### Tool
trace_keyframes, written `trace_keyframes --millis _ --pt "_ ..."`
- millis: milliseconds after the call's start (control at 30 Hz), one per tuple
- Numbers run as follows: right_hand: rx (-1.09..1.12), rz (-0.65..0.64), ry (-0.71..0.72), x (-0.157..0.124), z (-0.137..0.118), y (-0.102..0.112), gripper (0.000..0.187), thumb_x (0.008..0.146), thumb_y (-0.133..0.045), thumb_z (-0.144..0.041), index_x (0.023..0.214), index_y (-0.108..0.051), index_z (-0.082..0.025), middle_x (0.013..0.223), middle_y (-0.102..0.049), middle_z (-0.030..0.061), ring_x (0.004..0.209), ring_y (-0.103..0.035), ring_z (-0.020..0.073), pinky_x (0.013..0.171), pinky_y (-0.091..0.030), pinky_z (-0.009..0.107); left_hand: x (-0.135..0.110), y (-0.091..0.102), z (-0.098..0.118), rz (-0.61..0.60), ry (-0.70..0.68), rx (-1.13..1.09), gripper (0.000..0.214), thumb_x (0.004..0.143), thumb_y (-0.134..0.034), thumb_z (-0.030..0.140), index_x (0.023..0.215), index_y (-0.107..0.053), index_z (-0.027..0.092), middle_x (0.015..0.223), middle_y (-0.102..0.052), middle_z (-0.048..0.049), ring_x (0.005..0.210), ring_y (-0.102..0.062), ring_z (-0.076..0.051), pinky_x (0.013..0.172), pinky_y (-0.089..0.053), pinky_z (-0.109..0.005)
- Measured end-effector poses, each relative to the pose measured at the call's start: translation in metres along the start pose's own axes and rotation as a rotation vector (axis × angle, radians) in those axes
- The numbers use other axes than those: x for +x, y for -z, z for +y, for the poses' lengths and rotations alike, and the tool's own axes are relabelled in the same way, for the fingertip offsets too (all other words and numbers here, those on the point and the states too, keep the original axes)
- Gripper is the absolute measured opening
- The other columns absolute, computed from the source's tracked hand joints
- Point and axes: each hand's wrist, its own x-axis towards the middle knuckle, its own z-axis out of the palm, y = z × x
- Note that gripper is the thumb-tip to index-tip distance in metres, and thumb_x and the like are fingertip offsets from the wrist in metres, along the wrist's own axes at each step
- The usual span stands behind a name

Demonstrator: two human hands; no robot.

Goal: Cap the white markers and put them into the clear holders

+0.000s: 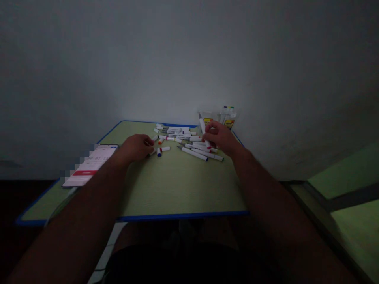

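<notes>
My right hand (pixel 220 138) is closed around a white marker (pixel 202 125), tilted, with a red end pointing down above the other pens. Beneath it lies a loose pile of white markers (pixel 194 153), some with their grey tips uncapped. On the left, my left hand (pixel 137 148) rests low over the table, its thumb and curled fingers apart, beside several loose marker caps. A blue-ended cap (pixel 159 152) and an orange-ended cap (pixel 160 140) are just right of its fingertips. Whether its fingers touch a cap is hard to see in the dim light.
Clear packs (pixel 229 117) with a few markers stand at the back right, near the wall. At the left edge lies a lit tablet or phone (pixel 91 165) with a cable. The green table (pixel 177 189) has a blue rim.
</notes>
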Motion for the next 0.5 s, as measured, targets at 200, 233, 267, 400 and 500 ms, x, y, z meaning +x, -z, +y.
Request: trace_keyframes --millis 200,233,267,400,500 --pt "0.009 0.069 -0.022 0.002 -0.002 0.008 0.027 0.072 -0.072 -0.015 0.084 -0.049 -0.023 0.063 -0.069 -0.0027 0.04 -0.045 0.0068 0.037 -0.031 0.018 -0.001 0.0 0.002 0.071 -0.011 0.075 0.014 0.07 -0.068 0.031 0.08 -0.076 0.024 0.084 -0.075 -0.0073 0.077 -0.068 -0.026 0.071 -0.048 -0.034" --pt "0.009 0.085 -0.03 0.002 -0.002 0.009 0.028 0.072 -0.072 -0.015 0.085 -0.049 -0.023 0.063 -0.069 -0.0026 0.04 -0.046 0.007 0.037 -0.031 0.018 0.0 -0.001 0.001 0.082 -0.013 0.078 0.015 0.071 -0.068 0.032 0.08 -0.076 0.024 0.083 -0.075 -0.0074 0.077 -0.068 -0.027 0.071 -0.048 -0.034" --pt "0.01 0.101 -0.039 0.003 -0.001 0.01 0.029 0.071 -0.073 -0.014 0.087 -0.05 -0.023 0.064 -0.069 -0.0024 0.04 -0.047 0.0074 0.037 -0.032 0.018 0.0 -0.001 0.0 0.093 -0.012 0.075 0.015 0.071 -0.067 0.032 0.081 -0.076 0.024 0.083 -0.075 -0.0076 0.077 -0.068 -0.027 0.072 -0.048 -0.035" --pt "0.004 0.145 -0.058 0.006 0.002 0.014 0.028 0.07 -0.073 -0.01 0.089 -0.055 -0.021 0.066 -0.07 -0.0015 0.043 -0.05 0.0083 0.04 -0.037 0.019 0.002 -0.003 -0.003 0.111 0.013 0.055 0.016 0.071 -0.067 0.034 0.081 -0.076 0.025 0.085 -0.076 -0.0083 0.078 -0.068 -0.028 0.071 -0.048 -0.035" --pt "-0.026 0.164 -0.059 0.008 0.004 0.015 0.024 0.069 -0.075 -0.01 0.085 -0.06 -0.018 0.067 -0.07 -0.0003 0.047 -0.053 0.008 0.044 -0.041 0.02 0.002 -0.003 -0.002 0.121 0.024 0.061 0.015 0.07 -0.067 0.034 0.079 -0.076 0.025 0.086 -0.076 -0.008 0.08 -0.068 -0.028 0.072 -0.048 -0.036"
